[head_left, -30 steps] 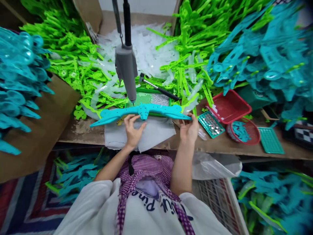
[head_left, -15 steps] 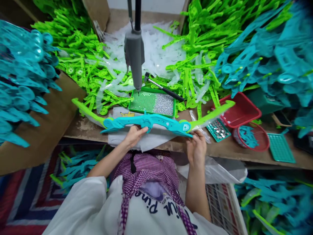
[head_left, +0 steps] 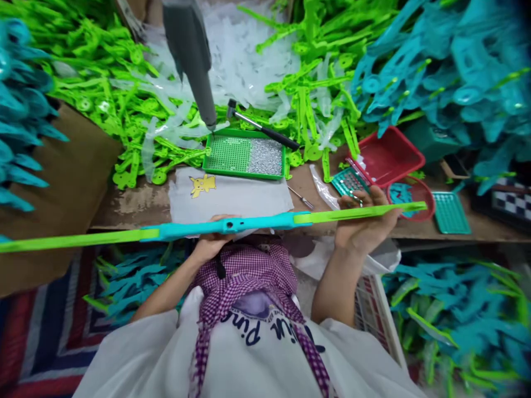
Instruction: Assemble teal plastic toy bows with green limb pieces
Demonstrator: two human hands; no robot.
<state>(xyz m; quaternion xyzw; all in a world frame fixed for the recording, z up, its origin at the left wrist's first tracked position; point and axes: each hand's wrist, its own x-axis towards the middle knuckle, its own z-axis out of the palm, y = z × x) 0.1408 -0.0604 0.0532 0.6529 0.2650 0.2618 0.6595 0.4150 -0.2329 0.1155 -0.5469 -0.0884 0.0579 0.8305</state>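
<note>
A toy bow with a blue middle and long green arms is held edge-on across the front of the bench. My left hand is closed around the bow's blue middle, its fingers partly hidden behind it. The bow's right green arm crosses my right hand, whose fingers show above it and whose palm lies below. Beyond the bow, a white cloth with a yellow figure lies on the bench. A green tray of small metal screws stands behind the cloth.
A grey power screwdriver hangs above the tray. Nearby lie a hammer and a small screwdriver. Green parts and blue parts are heaped around. A red bin and red basket stand at right.
The bow has turned from face-up to edge-on and come closer to me. My right hand has moved outward from the blue end onto the right green arm. The view has shifted.
</note>
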